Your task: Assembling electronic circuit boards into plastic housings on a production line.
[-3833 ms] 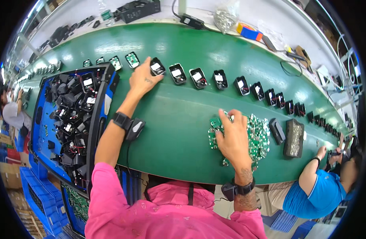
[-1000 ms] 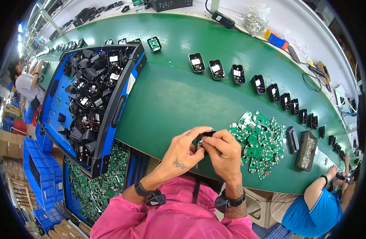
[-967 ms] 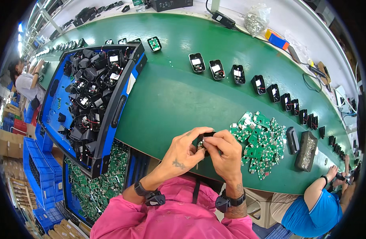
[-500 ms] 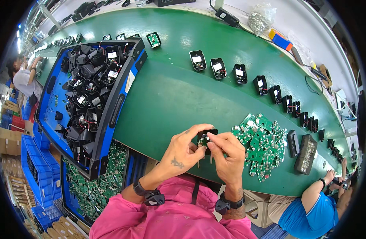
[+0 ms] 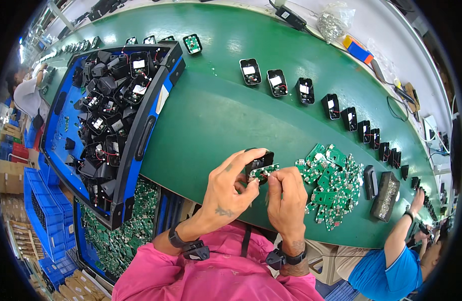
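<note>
Housing (image 5: 263,159) clasped in left hand (image 5: 230,185) above near edge of table (image 5: 206,115), with board (image 5: 263,171) at mouth, apparently for access by right hand (image 5: 287,198), curled beside board, grip unclear.

This looks like an electronics assembly workshop: a long green bench (image 5: 216,120) carries a line of open black housings (image 5: 305,91) and a heap of circuit boards (image 5: 331,188), a blue tray (image 5: 60,143) holds more housings, and other people (image 5: 26,96) (one in a blue shirt (image 5: 386,268)) are stationed along the bench.
</note>
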Demonstrator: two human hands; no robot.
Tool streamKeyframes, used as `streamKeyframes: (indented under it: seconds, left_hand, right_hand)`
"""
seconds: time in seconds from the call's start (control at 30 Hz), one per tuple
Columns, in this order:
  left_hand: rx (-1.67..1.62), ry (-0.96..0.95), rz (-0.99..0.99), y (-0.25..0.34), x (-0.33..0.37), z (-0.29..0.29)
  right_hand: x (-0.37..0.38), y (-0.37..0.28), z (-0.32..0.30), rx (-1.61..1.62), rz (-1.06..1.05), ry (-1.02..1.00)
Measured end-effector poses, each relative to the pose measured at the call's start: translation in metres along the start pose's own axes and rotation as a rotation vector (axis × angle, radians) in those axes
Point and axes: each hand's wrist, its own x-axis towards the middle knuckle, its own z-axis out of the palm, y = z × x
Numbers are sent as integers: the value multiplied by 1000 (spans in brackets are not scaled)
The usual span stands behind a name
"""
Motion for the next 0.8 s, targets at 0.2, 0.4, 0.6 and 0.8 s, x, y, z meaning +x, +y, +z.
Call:
streamKeyframes:
  seconds: [0.2, 0.4, 0.6, 0.8]
  left_hand:
    - [1, -16, 25, 4, 3, -5]
    - [82, -27, 69, 6, 5, -5]
    - [178, -37, 153, 3, 9, -6]
    - [231, -17, 211, 0, 14, -6]
  right_hand:
    - [10, 1, -14, 47, 49, -228]
    - [17, 1, -19, 1, -9, -282]
    - [21, 3, -20, -10, -31, -318]
    - [20, 5, -10, 94, 66, -311]
